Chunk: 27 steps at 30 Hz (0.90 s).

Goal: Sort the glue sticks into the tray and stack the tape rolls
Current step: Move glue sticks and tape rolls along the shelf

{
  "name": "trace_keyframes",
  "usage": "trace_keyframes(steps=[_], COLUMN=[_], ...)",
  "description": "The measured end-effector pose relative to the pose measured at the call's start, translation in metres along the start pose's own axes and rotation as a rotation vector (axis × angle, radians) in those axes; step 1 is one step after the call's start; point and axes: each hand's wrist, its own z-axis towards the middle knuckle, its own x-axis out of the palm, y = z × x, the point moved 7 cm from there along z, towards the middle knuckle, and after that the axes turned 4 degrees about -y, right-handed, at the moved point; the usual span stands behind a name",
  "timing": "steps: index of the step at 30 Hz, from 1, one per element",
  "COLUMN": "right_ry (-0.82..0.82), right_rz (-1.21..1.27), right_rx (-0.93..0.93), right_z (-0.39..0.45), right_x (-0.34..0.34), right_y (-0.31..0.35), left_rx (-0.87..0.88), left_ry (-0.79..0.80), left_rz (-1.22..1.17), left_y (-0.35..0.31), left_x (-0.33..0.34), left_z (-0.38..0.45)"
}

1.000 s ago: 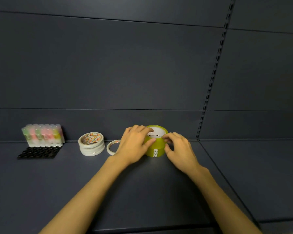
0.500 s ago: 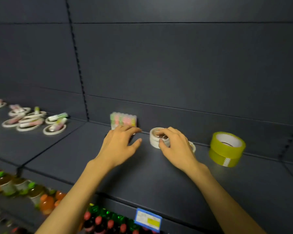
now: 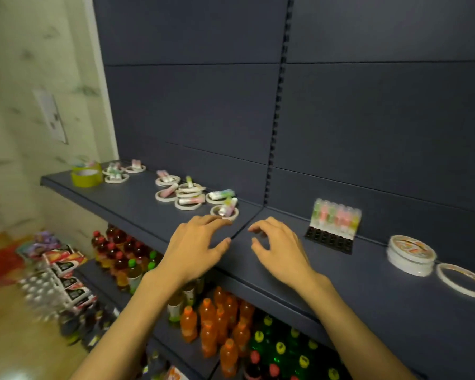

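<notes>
Several pastel plastic glue sticks (image 3: 220, 194) lie loose on the dark blue metal shelf (image 3: 137, 204) ahead of me in the head view, most of them resting across thin white tape rolls (image 3: 188, 205) scattered over the left bay. Both my hands hover just above the shelf, holding nothing: my left hand (image 3: 195, 245) is spread flat, its fingers (image 3: 203, 219) nearly at the closest roll (image 3: 225, 212), and my right hand (image 3: 281, 249) is loosely curled and empty. To the right, a row of glue sticks (image 3: 336, 215) already stands in the black pocketed tray (image 3: 328, 241); further on sits a stack of white tape rolls (image 3: 410, 255) with one thin ring (image 3: 462, 281) beside it. A yellow-green tape roll (image 3: 86, 176) waits at the far left.

I expect the sticks to be light, stiff and smooth, so likely to roll; I'd pinch each around its middle. The thin rolls look light and slightly flexible, best taken by the outer rim.
</notes>
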Motion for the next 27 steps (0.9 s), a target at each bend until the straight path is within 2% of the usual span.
trace_keyframes(steps=[6, 14, 21, 27], right_ry=[-0.002, 0.058, 0.080, 0.005], right_rz=[0.024, 0.026, 0.049, 0.107], right_rx=[0.018, -0.003, -0.015, 0.023], right_z=[0.043, 0.105, 0.173, 0.252], right_x=[0.070, 0.152, 0.225, 0.272], right_y=[0.070, 0.129, 0.154, 0.158], left_rx=[-0.027, -0.084, -0.119, -0.105], left_ry=[0.000, -0.029, -0.027, -0.016], left_rz=[0.030, 0.017, 0.042, 0.067], left_y=[0.100, 0.210, 0.309, 0.392], left_x=[-0.037, -0.063, -0.060, -0.057], left_z=[-0.018, -0.017, 0.015, 0.072])
